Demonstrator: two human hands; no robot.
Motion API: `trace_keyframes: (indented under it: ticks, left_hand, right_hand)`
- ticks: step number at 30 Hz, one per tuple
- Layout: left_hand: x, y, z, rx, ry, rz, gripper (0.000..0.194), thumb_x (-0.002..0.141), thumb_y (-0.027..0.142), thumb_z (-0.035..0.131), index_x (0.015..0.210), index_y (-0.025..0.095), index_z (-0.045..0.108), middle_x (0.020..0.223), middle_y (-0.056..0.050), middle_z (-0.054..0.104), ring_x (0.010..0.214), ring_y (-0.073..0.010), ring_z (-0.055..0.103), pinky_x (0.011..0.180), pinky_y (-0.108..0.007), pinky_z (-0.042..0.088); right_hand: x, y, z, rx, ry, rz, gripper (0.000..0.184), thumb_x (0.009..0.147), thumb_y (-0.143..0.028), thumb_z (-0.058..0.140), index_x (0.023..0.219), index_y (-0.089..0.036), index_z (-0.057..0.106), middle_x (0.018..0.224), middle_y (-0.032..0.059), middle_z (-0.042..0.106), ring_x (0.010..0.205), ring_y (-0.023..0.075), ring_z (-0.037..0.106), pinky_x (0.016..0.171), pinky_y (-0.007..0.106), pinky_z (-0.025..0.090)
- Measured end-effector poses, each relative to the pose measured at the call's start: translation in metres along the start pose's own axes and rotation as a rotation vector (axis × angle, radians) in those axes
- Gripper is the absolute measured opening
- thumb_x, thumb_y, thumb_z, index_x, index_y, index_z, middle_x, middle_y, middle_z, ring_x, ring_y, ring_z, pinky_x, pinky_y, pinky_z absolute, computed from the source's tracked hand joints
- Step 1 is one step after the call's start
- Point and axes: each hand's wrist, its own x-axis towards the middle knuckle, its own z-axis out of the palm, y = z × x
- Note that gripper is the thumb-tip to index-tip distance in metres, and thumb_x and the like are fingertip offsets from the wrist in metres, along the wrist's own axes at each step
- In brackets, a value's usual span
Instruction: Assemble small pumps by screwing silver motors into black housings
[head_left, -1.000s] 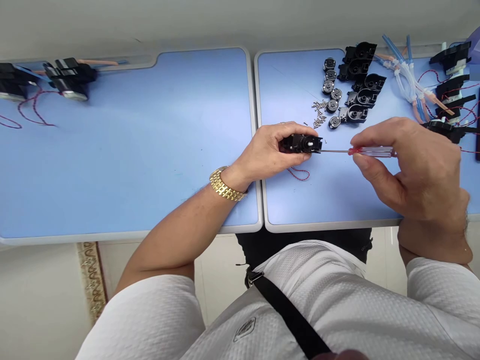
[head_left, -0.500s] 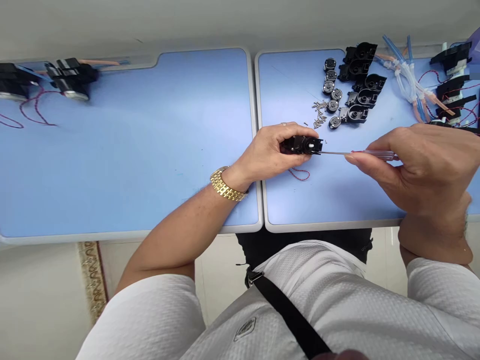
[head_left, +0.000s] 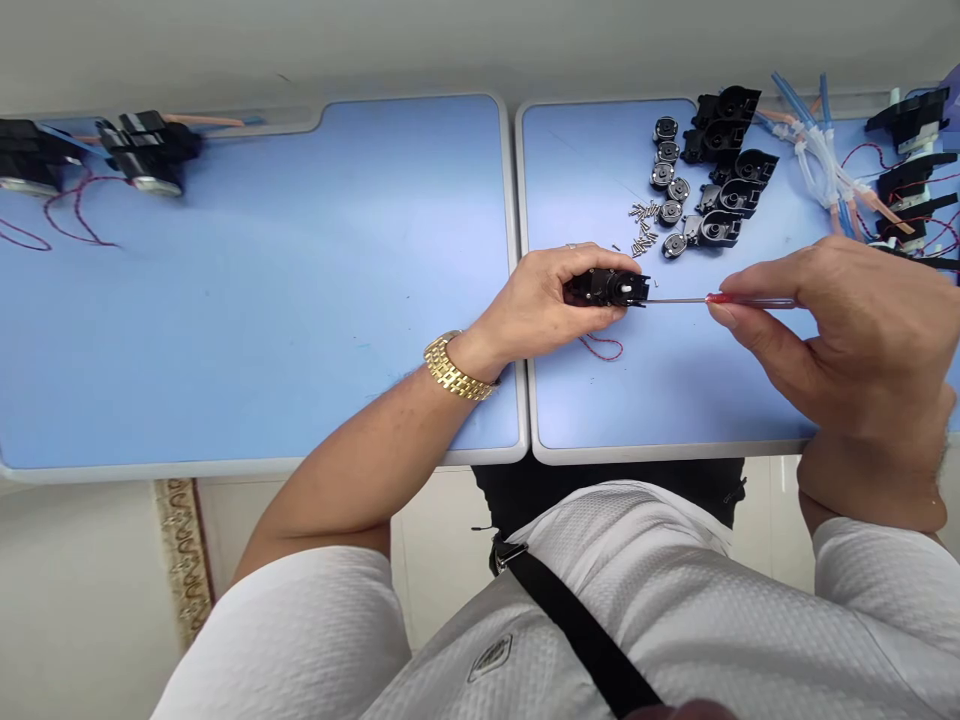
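Observation:
My left hand (head_left: 544,300) is closed around a small black motor assembly (head_left: 611,288) with a white pin at its centre. A loop of twisted red wire (head_left: 606,350) hangs out below that hand onto the table. In my right hand (head_left: 847,330) is a thin screwdriver (head_left: 679,300) with a clear and red handle, pinched between thumb and fingers. Its shaft points left and its tip meets the right end of the black assembly. Whether the tip sits in a screw is too small to tell.
Loose screws (head_left: 643,228) lie beyond my left hand, beside several round metal-and-black parts (head_left: 662,175) and black housings (head_left: 724,180). Clear and blue tubing (head_left: 814,150) and wired black units (head_left: 904,190) are at right. More black units (head_left: 146,150) stand far left. A gap (head_left: 517,200) separates the two blue tabletops.
The screwdriver's handle has turned in my right fingers, showing more red at its front. My right hand has shifted slightly to the right in view; the left keeps its hold on the black assembly.

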Motion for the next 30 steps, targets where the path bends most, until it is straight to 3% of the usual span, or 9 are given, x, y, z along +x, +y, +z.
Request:
trace_keyframes:
  ticks: [10,13,15,18,23,26,30]
  left_hand:
    - [0.0000,0.0009,-0.0004,0.005,-0.007,0.018,0.037,0.093,0.030,0.091,0.130,0.028,0.092,0.126,-0.004,0.091,0.110,-0.0226,0.084,0.097,-0.035,0.068]
    - [-0.0002,0.0017,-0.0008,0.010,-0.004,0.008,0.037,0.093,0.031,0.091,0.130,0.028,0.092,0.126,-0.004,0.091,0.110,-0.0228,0.084,0.096,-0.036,0.068]
    - [-0.0003,0.0019,-0.0008,0.005,-0.004,0.004,0.038,0.093,0.031,0.091,0.130,0.028,0.092,0.125,-0.004,0.090,0.109,-0.0226,0.084,0.096,-0.036,0.069]
    - [-0.0003,0.0018,-0.0003,-0.015,-0.005,-0.009,0.039,0.092,0.030,0.090,0.131,0.028,0.092,0.126,-0.004,0.090,0.110,-0.0228,0.084,0.098,-0.036,0.069]
    - [-0.0001,0.0011,0.0004,-0.004,0.001,-0.027,0.041,0.091,0.032,0.089,0.132,0.028,0.092,0.125,-0.003,0.090,0.109,-0.0224,0.083,0.096,-0.036,0.069]
    - [-0.0001,0.0008,0.0001,0.024,-0.001,-0.019,0.039,0.093,0.036,0.090,0.131,0.029,0.091,0.125,-0.004,0.090,0.106,-0.0223,0.083,0.094,-0.036,0.068]
    - [0.0000,0.0005,0.0000,0.040,-0.006,0.006,0.037,0.094,0.040,0.091,0.130,0.029,0.091,0.125,-0.004,0.091,0.107,-0.0227,0.083,0.095,-0.037,0.068]
  right_hand:
    - [-0.0071,0.0045,-0.0003,-0.160,-0.077,0.123,0.054,0.120,-0.071,0.064,0.090,-0.026,0.069,0.059,-0.0051,0.056,0.055,0.0160,0.058,0.058,0.038,0.032]
    - [-0.0047,0.0033,-0.0024,-0.096,-0.099,0.096,0.045,0.124,-0.063,0.061,0.103,-0.026,0.074,0.068,-0.0034,0.069,0.063,0.0192,0.069,0.063,0.039,0.044]
    - [-0.0023,0.0015,-0.0038,-0.014,-0.138,0.069,0.028,0.128,-0.047,0.058,0.122,-0.024,0.075,0.091,-0.0003,0.084,0.080,0.0224,0.081,0.074,0.041,0.056]
    - [-0.0006,0.0000,-0.0045,0.070,-0.167,0.043,0.012,0.127,-0.030,0.060,0.130,-0.026,0.070,0.113,0.0002,0.089,0.094,0.0225,0.085,0.085,0.041,0.064]
    - [-0.0020,0.0030,-0.0005,0.049,-0.065,0.005,0.008,0.123,-0.031,0.071,0.117,-0.026,0.071,0.093,-0.0052,0.081,0.079,0.0172,0.076,0.081,0.036,0.063]
    - [-0.0031,0.0052,0.0021,-0.006,-0.021,-0.025,0.019,0.123,-0.040,0.071,0.110,-0.026,0.071,0.078,-0.0063,0.072,0.069,0.0164,0.069,0.072,0.035,0.055]
    - [-0.0051,0.0056,0.0030,-0.078,-0.044,0.043,0.042,0.122,-0.060,0.067,0.094,-0.028,0.066,0.064,-0.0064,0.057,0.059,0.0162,0.059,0.063,0.037,0.042]
